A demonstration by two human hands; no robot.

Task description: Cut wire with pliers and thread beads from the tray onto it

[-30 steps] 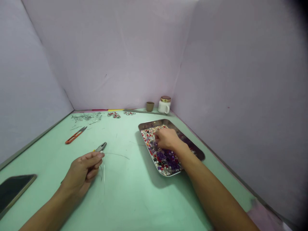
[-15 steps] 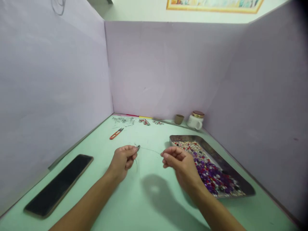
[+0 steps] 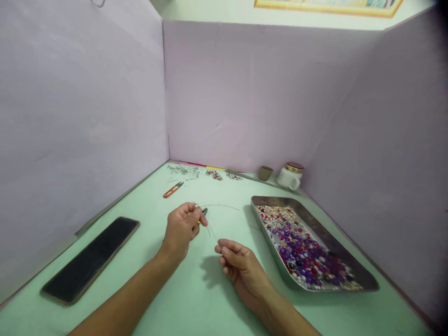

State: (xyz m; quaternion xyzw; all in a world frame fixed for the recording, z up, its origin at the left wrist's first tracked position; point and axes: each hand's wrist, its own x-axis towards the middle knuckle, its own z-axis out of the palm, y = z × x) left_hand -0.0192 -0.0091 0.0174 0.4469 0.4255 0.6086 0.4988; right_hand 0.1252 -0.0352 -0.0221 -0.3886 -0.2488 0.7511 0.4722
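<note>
My left hand (image 3: 182,228) is closed in a pinch on a thin wire (image 3: 212,231) just above the green table (image 3: 196,289). My right hand (image 3: 240,266) sits lower and nearer, its fingers pinched on the other end of that wire. Small pliers (image 3: 203,212) lie on the table just behind my left fingers. A metal tray (image 3: 280,201) full of mixed purple, red and white beads (image 3: 301,249) stands to the right of my right hand.
A dark phone (image 3: 91,259) lies at the left. Orange thread snips (image 3: 172,189) lie farther back, with wire scraps (image 3: 182,171) and bead clusters (image 3: 214,174) by the back wall. A small cup (image 3: 265,173) and a white lidded jar (image 3: 290,176) stand in the corner. Lilac panels enclose the table.
My right hand left the bead tray, came across to the wire and now pinches it lower and nearer. The camera tilted up and turned, showing more wall.
</note>
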